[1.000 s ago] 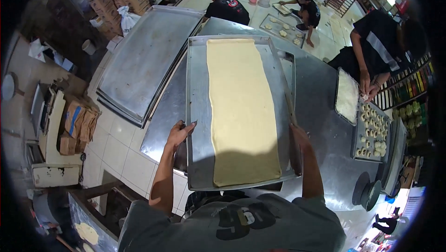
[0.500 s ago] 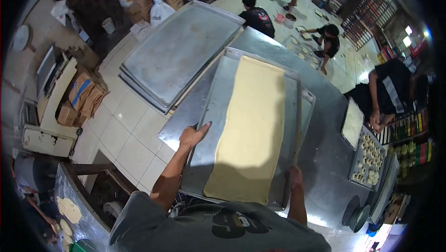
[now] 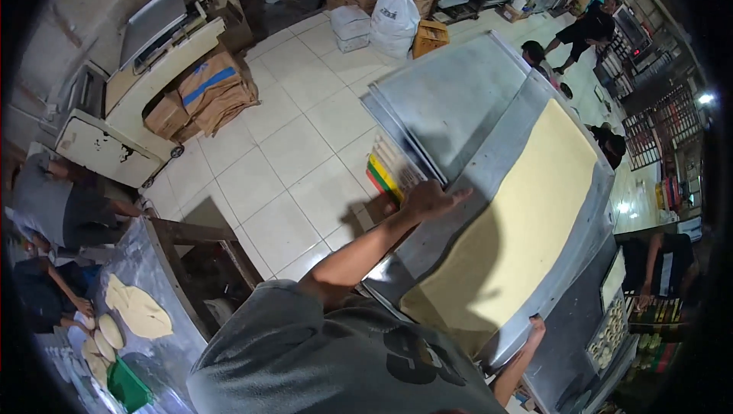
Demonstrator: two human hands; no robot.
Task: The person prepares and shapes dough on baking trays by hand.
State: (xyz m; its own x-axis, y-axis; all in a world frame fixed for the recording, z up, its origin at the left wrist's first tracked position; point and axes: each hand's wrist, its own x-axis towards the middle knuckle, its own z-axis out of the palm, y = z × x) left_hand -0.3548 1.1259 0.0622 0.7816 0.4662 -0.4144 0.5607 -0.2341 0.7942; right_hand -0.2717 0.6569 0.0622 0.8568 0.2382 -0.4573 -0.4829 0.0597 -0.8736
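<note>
Bakery floor behind; both hands (image 3: 431,202) grip the dough tray (image 3: 489,185), long axis upper-right.

One camera on my head looks steeply down, close over my arms and the long tray (image 3: 489,185)

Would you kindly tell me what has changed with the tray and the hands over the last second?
The metal tray with its dough sheet has swung toward the picture's right and now lies slanted, as the view turned left toward the tiled floor. The left hand and right hand keep their hold on its edges.
</note>
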